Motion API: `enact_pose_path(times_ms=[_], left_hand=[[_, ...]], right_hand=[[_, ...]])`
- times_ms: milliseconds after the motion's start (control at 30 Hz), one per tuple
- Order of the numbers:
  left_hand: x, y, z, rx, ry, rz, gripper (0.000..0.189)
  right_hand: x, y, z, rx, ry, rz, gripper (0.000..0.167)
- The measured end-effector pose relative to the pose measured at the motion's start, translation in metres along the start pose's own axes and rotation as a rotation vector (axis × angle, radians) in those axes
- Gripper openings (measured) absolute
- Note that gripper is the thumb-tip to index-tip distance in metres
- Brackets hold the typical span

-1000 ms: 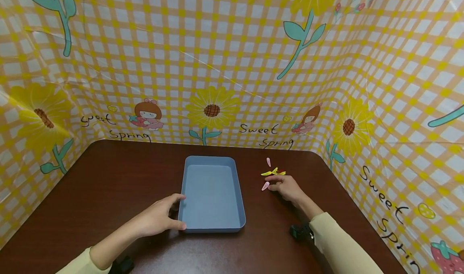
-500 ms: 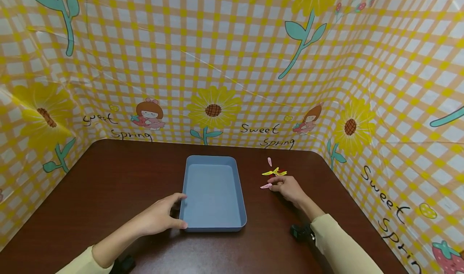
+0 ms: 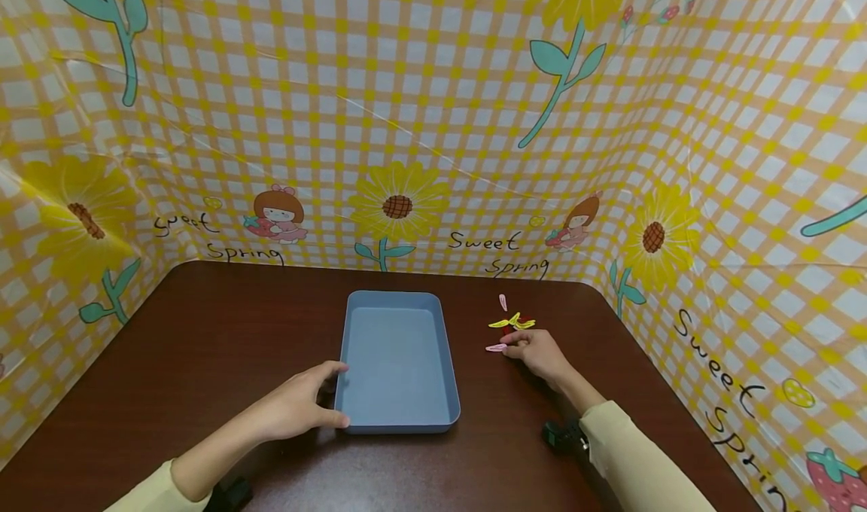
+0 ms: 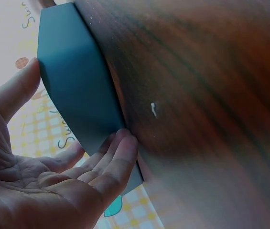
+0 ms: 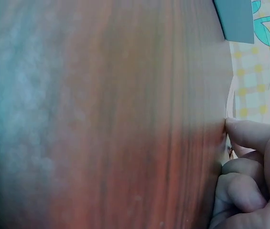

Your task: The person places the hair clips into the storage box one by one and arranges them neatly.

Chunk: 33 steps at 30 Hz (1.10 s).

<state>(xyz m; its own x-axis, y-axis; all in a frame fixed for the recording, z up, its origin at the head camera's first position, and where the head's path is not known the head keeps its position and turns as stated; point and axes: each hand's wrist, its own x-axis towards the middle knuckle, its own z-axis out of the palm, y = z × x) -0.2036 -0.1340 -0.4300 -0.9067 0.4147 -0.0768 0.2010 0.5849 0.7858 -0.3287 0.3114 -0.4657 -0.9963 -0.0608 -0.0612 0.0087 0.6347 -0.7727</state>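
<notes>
My right hand (image 3: 538,352) pinches a pink snap hair clip (image 3: 495,348) between thumb and index finger, low over the dark table. The clip points left. Just beyond the fingertips lie yellow hair clips (image 3: 499,323) with red ones partly hidden among them, and another pink hair clip (image 3: 503,302) farther back. My left hand (image 3: 296,406) rests spread against the left side of a blue-grey rectangular tray (image 3: 455,391), with its thumb at the near corner. In the left wrist view, fingers touch the outer wall of the tray (image 4: 80,71) and the thumb reaches its rim.
The tray stands on the brown table (image 3: 237,316), with bare floor inside. A yellow checked cloth (image 3: 433,120) printed with sunflowers hangs behind and along both sides. Dark camera mounts (image 3: 561,435) sit at the wrists.
The pink hair clip at my right fingertips has swung from slanting down-left to lying nearly level. A red clip beside the hand shows more. My left hand and the tray stay put.
</notes>
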Motion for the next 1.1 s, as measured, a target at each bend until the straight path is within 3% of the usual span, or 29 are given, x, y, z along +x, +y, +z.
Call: enact_pose_path(times_ms=[367,1100], left_hand=[[-0.0015,-0.0004,-0.0013,0.003,0.002,0.006,0.083],[0.0021,-0.0065,-0.0005,0.005,-0.015,0.015,0.083]], right_hand=[[-0.0019,-0.0029,-0.0024,-0.002,-0.043,-0.014,0.026],[-0.0037,0.0005,-0.0016,-0.028,-0.019,-0.03,0.02]])
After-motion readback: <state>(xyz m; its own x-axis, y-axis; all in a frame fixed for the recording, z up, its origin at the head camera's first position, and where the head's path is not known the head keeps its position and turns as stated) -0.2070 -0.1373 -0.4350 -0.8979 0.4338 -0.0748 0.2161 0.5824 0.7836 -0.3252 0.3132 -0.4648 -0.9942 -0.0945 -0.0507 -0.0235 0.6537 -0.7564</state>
